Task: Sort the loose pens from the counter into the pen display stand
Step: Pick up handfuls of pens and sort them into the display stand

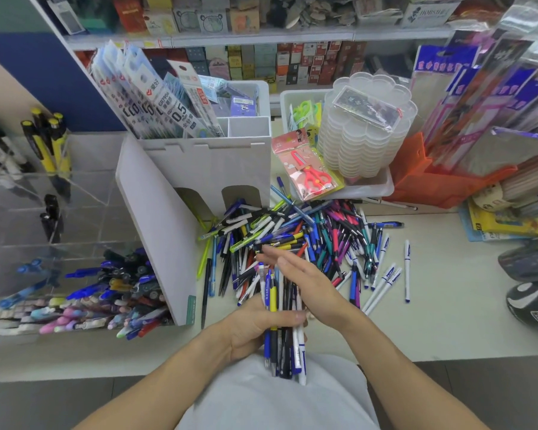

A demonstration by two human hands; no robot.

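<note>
At lower left of the frame a clear acrylic stand [59, 243] holds pens in its compartments: blue, black and pastel ones crowd the lowest tier, a few black ones lie in the middle tier, and yellow-and-black ones stand in the upper-left section. Right of it a white rack [205, 162] carries packaged refills [156, 97] in its top slots; its right-hand top slot shows none. Right of centre, a white tray [382, 184] bears a stack of clear scalloped dishes [364, 135] and packs of scissors [311, 169]. An orange box [432, 184] at right holds long bagged goods. The loose pens [295, 237] lie in a heap on the counter [454, 305] at mid-frame, pointing every way, with several white-and-blue ones strewn apart to the right. The left hand [255, 327] is clamped around a bundle [284, 324] of pens at bottom centre, fingers curled round its middle; the bundle's long axis runs up and down the frame, and its lower ends overhang the counter edge. The right hand [302, 277] lies flat against the bundle's upper right side, fingers straight and together, pointing to the upper left.
</note>
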